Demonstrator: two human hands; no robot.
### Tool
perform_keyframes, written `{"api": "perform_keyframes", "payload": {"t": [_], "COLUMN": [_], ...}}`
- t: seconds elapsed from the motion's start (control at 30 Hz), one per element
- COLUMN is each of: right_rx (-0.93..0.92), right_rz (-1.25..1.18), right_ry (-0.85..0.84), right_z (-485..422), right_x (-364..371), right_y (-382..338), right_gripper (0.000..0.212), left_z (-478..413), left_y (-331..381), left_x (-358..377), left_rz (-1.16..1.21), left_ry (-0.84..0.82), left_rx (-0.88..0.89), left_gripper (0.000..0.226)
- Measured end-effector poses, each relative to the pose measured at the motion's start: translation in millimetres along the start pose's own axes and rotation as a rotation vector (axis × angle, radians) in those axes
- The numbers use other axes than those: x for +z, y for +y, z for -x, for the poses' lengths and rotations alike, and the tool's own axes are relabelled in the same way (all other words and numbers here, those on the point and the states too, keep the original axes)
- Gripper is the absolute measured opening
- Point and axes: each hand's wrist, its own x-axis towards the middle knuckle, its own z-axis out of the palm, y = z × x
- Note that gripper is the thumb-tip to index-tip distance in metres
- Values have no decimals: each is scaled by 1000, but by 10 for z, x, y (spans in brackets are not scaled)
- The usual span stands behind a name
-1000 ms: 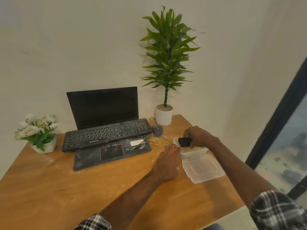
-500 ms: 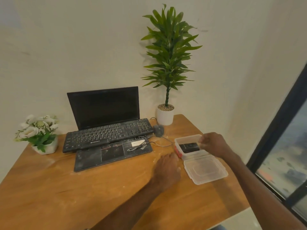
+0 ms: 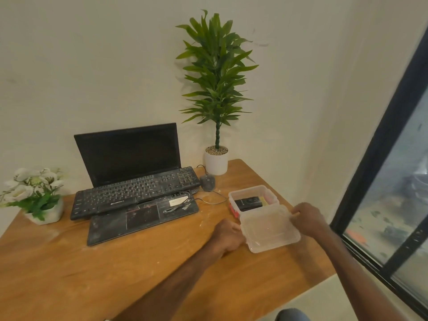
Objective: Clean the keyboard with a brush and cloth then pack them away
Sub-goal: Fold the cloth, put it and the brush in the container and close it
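Here, left hand (image 3: 228,235) and right hand (image 3: 305,220) gripping clear lid (image 3: 269,228), opposite edges

My two bare forearms, no sleeves in my view, left hand (image 3: 228,236) and right hand (image 3: 305,220) ungloved, no rings or watch visible

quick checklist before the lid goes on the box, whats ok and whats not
1. Both hands on the lid: ok, left hand at its left edge, right hand at its right edge.
2. Black item packed in the box: ok, it lies inside.
3. Contents below the rim: cannot tell.
4. Lid lined up over the box: not ok, it sits nearer the person, covering only the near edge.
5. Mouse cable clear of the box: ok, it lies to the left.
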Motion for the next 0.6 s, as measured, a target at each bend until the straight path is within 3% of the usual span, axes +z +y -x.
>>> {"api": "perform_keyframes", "payload": {"t": [0.17,0.3,0.4,0.6], "right_rx": [-200,-277,-221,-191], "right_rz": [-181,-444,-741,-812], "right_ry": [196,348,292,99], "right_z": [21,-9,-137,-429], "right_x": [-180,-308,-303,-115], "right_y": [-139,-360,-416,-349], "right_gripper": [19,16,24,29], "left_z": [33,-117,-221,-459], "left_y": [69,132,193,214], "left_x": [-279,-418,-478,-427], "left_rz": [116,148,179,149], "left_ry": [101,315,400,418], "left_rx": [59,180,244,231], "left_gripper": [35,30,17,19]}}
